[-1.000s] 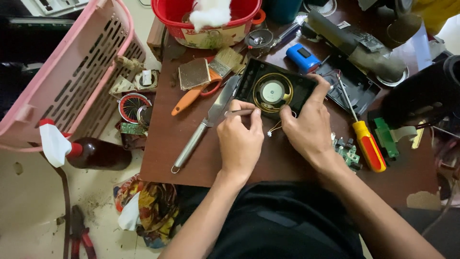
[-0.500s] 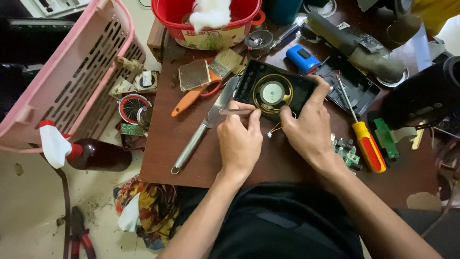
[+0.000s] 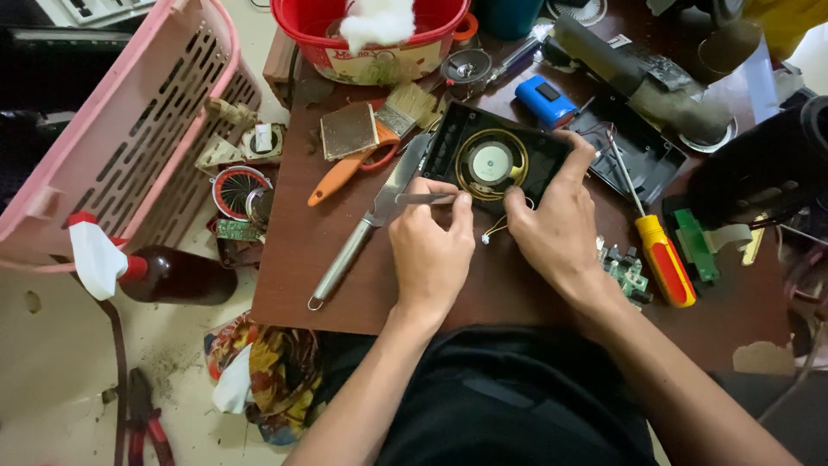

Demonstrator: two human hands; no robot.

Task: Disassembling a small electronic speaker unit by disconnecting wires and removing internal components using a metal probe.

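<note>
A dark brown table [image 3: 483,293] carries a black speaker case [image 3: 496,164], a knife [image 3: 366,226], an orange-handled brush [image 3: 362,160], a screwdriver [image 3: 660,255], a blue box [image 3: 545,101], a red tub [image 3: 371,47] and a small green circuit board [image 3: 625,269].

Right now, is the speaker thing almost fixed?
Not yet, it seems. Done: the black case lies open, its round speaker bare, and a green circuit board sits out beside it. In hand: the left hand holds tweezers at the case edge while the right hand steadies it. Left: loose wires, board out, case open.
</note>
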